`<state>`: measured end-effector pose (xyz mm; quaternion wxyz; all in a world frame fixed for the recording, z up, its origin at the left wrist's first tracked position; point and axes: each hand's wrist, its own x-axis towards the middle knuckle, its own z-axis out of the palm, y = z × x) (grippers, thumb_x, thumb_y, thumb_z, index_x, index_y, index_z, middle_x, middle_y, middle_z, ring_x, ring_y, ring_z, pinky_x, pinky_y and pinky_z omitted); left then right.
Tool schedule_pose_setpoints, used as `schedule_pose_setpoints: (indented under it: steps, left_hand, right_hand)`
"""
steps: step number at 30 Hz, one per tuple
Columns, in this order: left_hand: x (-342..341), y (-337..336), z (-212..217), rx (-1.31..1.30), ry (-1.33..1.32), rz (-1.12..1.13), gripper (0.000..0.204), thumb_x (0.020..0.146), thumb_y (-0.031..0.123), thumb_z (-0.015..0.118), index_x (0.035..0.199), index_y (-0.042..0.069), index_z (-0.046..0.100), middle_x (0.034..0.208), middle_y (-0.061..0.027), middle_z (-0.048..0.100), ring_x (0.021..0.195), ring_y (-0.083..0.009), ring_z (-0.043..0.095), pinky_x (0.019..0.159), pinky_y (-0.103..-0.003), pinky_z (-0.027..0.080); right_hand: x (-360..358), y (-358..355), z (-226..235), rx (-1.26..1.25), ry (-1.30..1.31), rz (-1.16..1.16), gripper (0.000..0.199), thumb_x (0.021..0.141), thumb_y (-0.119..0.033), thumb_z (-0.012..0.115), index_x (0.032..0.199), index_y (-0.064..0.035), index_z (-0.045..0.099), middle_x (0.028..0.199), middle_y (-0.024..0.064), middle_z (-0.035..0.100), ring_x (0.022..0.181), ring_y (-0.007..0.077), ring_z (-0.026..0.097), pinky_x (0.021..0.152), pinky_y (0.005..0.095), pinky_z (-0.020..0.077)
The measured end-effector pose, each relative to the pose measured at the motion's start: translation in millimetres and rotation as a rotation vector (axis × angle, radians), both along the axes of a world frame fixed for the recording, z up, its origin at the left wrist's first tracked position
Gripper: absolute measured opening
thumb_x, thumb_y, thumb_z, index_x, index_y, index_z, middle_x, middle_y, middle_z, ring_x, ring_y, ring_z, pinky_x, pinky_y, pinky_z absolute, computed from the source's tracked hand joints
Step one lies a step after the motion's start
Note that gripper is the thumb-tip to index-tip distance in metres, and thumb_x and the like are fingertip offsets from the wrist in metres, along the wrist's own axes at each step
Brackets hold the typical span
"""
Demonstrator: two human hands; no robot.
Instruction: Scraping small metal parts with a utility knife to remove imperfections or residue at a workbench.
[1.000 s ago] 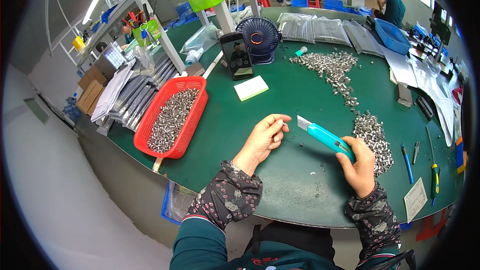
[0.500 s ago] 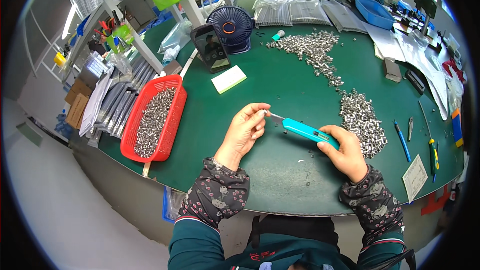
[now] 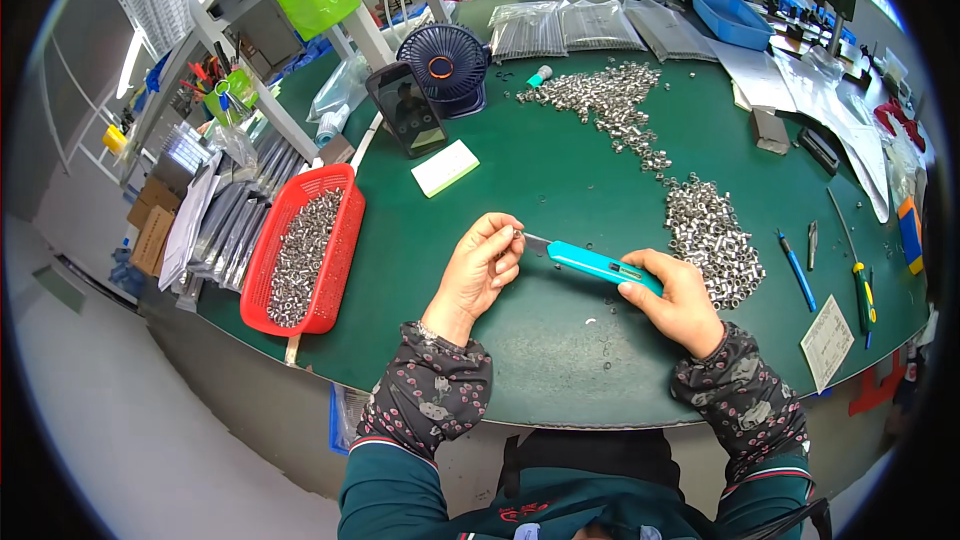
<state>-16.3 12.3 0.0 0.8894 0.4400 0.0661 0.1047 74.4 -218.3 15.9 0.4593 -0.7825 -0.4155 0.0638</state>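
Observation:
My right hand (image 3: pixel 672 298) is closed around a teal utility knife (image 3: pixel 600 265), its blade (image 3: pixel 537 244) out and pointing left. The blade tip reaches a small metal ring-like part (image 3: pixel 518 234) pinched between the thumb and forefinger of my left hand (image 3: pixel 480 268). My fingers cover most of that part. Right of the knife lies a heap of small silvery metal sleeves (image 3: pixel 708 240). A second, looser heap (image 3: pixel 605 100) spreads farther back. To the left, a red plastic basket (image 3: pixel 350 230) holds many similar sleeves.
A blue fan (image 3: pixel 443 65), a phone (image 3: pixel 407 110) and a white pad (image 3: pixel 445 168) stand or lie at the back left. On the right are a blue pen-like tool (image 3: pixel 797 271), a screwdriver (image 3: pixel 863 290) and a paper slip (image 3: pixel 827 343). Bagged rods (image 3: pixel 530 32) and a blue bin (image 3: pixel 733 18) line the back.
Both hands, with the knife and the small metal part, have shifted slightly left in the picture. The whole scene has also slid a little left. The grips look the same.

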Motion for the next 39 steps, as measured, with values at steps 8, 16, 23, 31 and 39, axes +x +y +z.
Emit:
schedule_pose_setpoints:
  steps: [8, 16, 23, 31, 39]
  left_hand:
    - [0.6, -3.0, -2.9, 0.137, 0.013, -0.006, 0.007, 0.084, 0.010, 0.049, 0.087, 0.004, 0.052, 0.066, -0.0022, 0.050, 0.045, -0.0027, 0.035, 0.035, -0.014, 0.026]
    - [-2.1, 3.9, 1.9, -0.030, 0.048, 0.093, 0.005, 0.082, 0.008, 0.048, 0.082, 0.003, 0.051, 0.067, -0.0048, 0.047, 0.049, -0.0069, 0.038, 0.037, -0.016, 0.027]
    - [18.0, -34.6, 19.4, 0.224, 0.229, -0.061, 0.012, 0.081, 0.016, 0.053, 0.080, 0.005, 0.050, 0.065, 0.0003, 0.042, 0.050, -0.0047, 0.034, 0.035, -0.015, 0.021]
    - [63.9, -115.2, 26.8, 1.551, 0.131, -0.130, 0.014, 0.067, 0.011, 0.062, 0.079, 0.005, 0.060, 0.074, -0.0099, 0.058, 0.064, -0.0230, 0.056, 0.058, -0.033, 0.044]
    - [76.2, -123.6, 7.1, 1.670, 0.011, -0.073, 0.015, 0.067, 0.010, 0.061, 0.080, 0.005, 0.058, 0.079, -0.0101, 0.059, 0.071, -0.0299, 0.056, 0.062, -0.038, 0.045]
  right_hand:
    - [-1.0, -0.3, -1.2, -0.001, 0.059, 0.030, 0.025, 0.071, -0.021, 0.061, 0.089, -0.0037, 0.058, 0.072, 0.0116, 0.057, 0.063, 0.0258, 0.056, 0.055, 0.0323, 0.0429]
    - [5.4, -3.4, 9.4, 0.419, -0.398, -0.249, 0.024, 0.073, -0.012, 0.060, 0.094, -0.0015, 0.053, 0.076, 0.0113, 0.054, 0.065, 0.0227, 0.055, 0.059, 0.0275, 0.0427]
    - [29.7, -10.6, 5.6, 0.656, -0.012, -0.442, 0.026, 0.079, -0.017, 0.058, 0.097, 0.0011, 0.052, 0.078, 0.0039, 0.055, 0.068, 0.0079, 0.049, 0.061, 0.0219, 0.0404]
    - [24.1, -10.9, 11.1, 0.710, 0.063, -0.411, 0.024, 0.077, -0.017, 0.059, 0.095, -0.0004, 0.053, 0.070, 0.0027, 0.055, 0.060, 0.0069, 0.048, 0.053, 0.0219, 0.0402]
    - [26.5, -8.3, 7.0, 0.698, 0.068, -0.390, 0.025, 0.075, -0.018, 0.060, 0.094, -0.0020, 0.054, 0.074, 0.0082, 0.057, 0.062, 0.0140, 0.054, 0.057, 0.0266, 0.0432]
